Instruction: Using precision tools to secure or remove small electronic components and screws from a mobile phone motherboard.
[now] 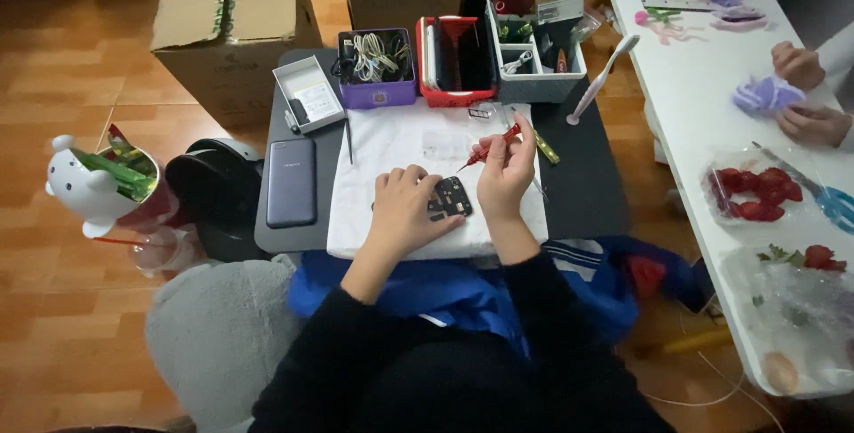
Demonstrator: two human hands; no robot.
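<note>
Circuit board (449, 197) lies mid-cloth (391, 144), left hand (405, 210) pressing it flat, right hand (503, 175) pinching a red screwdriver (489, 146); purple box (377, 93) behind holds cables (374, 55).

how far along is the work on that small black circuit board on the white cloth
Done: the small black circuit board already lies bare on the white cloth, apart from the dark blue phone at the left. In hand: the left hand pins the board while the right hand holds a red-handled screwdriver, tip angled toward it but not touching. Left: nothing visibly reassembled; how many screws remain is too small to tell.
</note>
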